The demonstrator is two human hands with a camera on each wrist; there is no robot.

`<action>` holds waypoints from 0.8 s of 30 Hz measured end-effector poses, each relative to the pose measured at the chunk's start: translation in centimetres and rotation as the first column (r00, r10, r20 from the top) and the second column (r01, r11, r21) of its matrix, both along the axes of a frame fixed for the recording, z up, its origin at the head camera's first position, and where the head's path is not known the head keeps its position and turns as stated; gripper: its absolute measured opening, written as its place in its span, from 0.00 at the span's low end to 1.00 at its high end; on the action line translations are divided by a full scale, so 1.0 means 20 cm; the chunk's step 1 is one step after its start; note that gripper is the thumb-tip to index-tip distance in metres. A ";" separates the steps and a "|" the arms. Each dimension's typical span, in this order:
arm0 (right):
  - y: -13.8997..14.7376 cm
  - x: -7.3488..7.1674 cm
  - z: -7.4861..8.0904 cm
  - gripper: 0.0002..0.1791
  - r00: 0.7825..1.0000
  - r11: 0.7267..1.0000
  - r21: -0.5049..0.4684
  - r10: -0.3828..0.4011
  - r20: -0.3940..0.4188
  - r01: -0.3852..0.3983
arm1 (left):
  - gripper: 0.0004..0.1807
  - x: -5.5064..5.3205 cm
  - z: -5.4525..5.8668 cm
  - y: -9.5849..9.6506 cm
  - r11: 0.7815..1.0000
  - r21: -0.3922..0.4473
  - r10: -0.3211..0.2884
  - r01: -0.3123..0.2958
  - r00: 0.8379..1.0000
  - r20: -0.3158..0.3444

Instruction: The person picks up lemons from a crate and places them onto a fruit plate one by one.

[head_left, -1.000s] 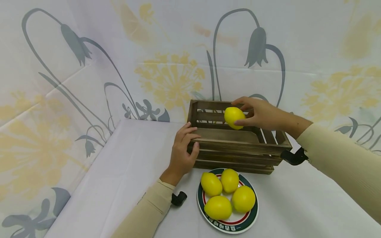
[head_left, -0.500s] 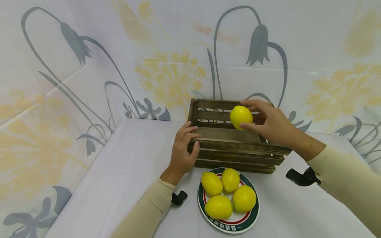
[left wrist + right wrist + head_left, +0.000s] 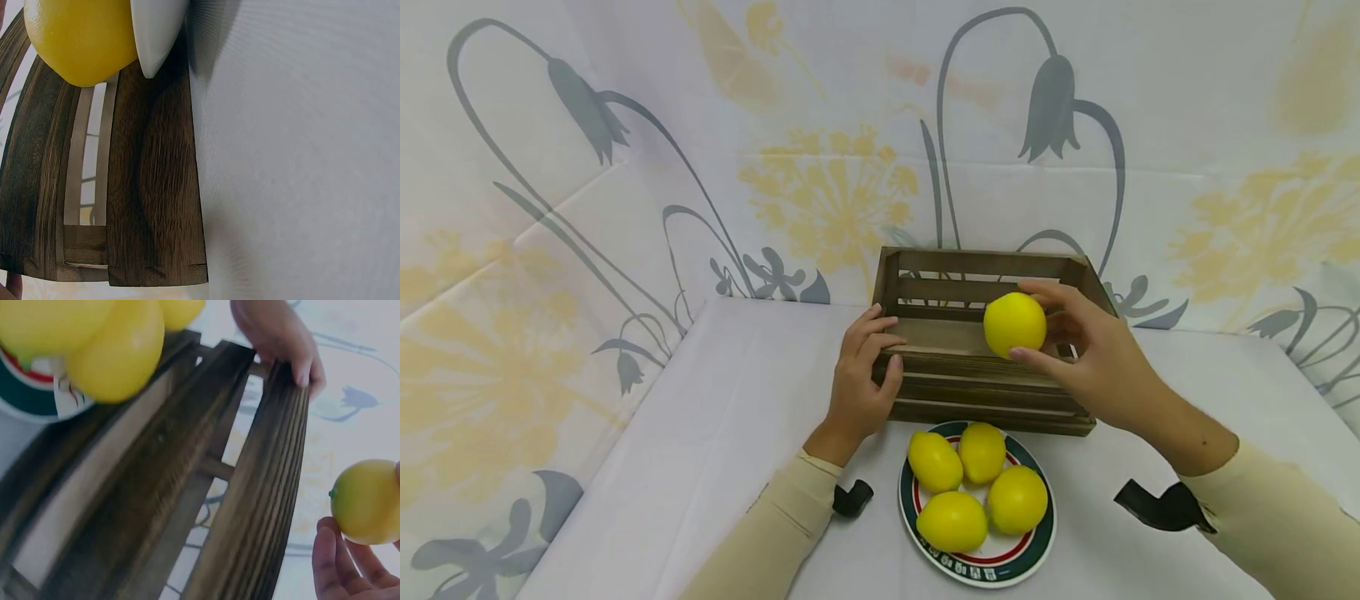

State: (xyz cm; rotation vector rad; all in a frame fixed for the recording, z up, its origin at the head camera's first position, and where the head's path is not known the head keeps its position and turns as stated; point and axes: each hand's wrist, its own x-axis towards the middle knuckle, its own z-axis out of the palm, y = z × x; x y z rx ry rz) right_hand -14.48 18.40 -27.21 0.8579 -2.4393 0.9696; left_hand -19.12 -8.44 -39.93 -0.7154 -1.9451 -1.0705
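My right hand [image 3: 1101, 367] pinches a yellow lemon [image 3: 1015, 325] between thumb and fingertips, above the front rim of a dark slatted wooden crate [image 3: 985, 392]. In the right wrist view that lemon [image 3: 365, 500] shows a green tip, with fingers [image 3: 325, 556] below it. My left hand [image 3: 861, 379] grips the crate's left front corner, its thumb on the front side and fingers over the rim. Several more lemons [image 3: 953, 522] lie on a round plate [image 3: 1039, 550] in front of the crate. The part of the crate floor that shows has no lemon on it.
A white cloth [image 3: 737, 400] covers the table. Behind the crate rises a backdrop [image 3: 835, 100] printed with grey and yellow flowers. A black wrist mount [image 3: 852, 500] sits by the left sleeve, another [image 3: 1161, 504] by the right.
My right hand has carried the lemon rightward, then down and toward me, from over the crate's inside to its front rim. The left hand and the lemons on the plate have stayed put.
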 end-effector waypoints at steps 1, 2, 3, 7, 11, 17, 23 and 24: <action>0.00 0.02 -0.01 0.43 1.000 1.000 -0.009 0.005 0.002 -0.005 | 0.11 0.00 0.00 0.00 1.000 0.000 -0.001 0.001 1.000 0.001; 0.00 0.03 -0.03 0.44 1.000 1.000 -0.018 0.010 0.004 -0.010 | 0.11 0.00 0.00 0.00 1.000 0.000 -0.002 0.002 1.000 0.003; -0.01 0.05 -0.05 0.45 1.000 0.999 -0.029 0.018 0.006 -0.018 | 0.11 0.00 0.00 0.00 1.000 0.000 -0.004 0.004 1.000 0.004; -0.01 0.10 -0.11 0.46 0.998 0.996 -0.066 0.057 0.031 -0.054 | 0.11 0.00 0.00 0.00 1.000 -0.001 -0.002 0.002 1.000 0.005; -0.02 0.14 -0.17 0.44 0.991 0.992 -0.097 0.096 0.098 -0.086 | 0.11 0.00 0.00 0.00 1.000 0.001 0.005 -0.005 1.000 -0.002; -0.03 0.20 -0.23 0.42 0.978 0.987 -0.123 0.127 0.165 -0.107 | 0.11 0.00 -0.01 0.00 1.000 0.001 0.006 -0.006 1.000 -0.005; -0.04 0.24 -0.30 0.38 0.963 0.982 -0.152 0.145 0.226 -0.112 | 0.11 0.00 0.00 0.00 1.000 0.001 0.004 -0.004 1.000 -0.003; -0.04 0.25 -0.31 0.38 0.961 0.982 -0.157 0.144 0.236 -0.109 | 0.11 0.00 0.00 0.00 1.000 -0.001 0.005 -0.005 1.000 -0.003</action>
